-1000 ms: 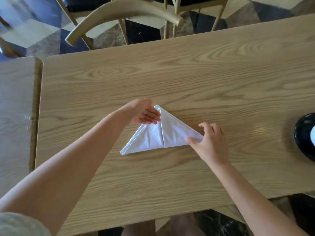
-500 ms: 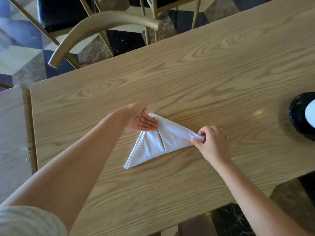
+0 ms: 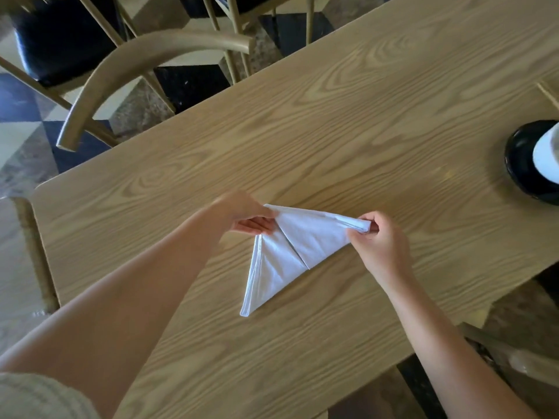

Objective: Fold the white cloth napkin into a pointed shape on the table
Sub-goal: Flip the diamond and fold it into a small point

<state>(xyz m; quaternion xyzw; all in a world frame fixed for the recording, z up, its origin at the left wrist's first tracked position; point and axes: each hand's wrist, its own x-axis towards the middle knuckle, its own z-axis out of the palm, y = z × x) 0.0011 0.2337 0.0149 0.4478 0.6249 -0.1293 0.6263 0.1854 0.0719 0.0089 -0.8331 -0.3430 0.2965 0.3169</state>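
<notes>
The white cloth napkin (image 3: 290,252) lies on the wooden table (image 3: 332,131) as a folded triangle with a centre seam, its two flaps meeting along a diagonal line. One long point reaches toward the near left. My left hand (image 3: 248,219) pinches the far top corner of the napkin. My right hand (image 3: 378,240) grips the right corner, which is lifted a little off the table and bunched between the fingers.
A black round dish (image 3: 526,164) with something white in it stands at the table's right edge. A wooden chair (image 3: 136,65) with a curved back stands beyond the far left edge. A second table (image 3: 15,267) adjoins on the left.
My right hand has closed on the right corner and lifted it. My left hand went from lying flat on the top corner to pinching it. The view has tilted, so the napkin appears rotated.
</notes>
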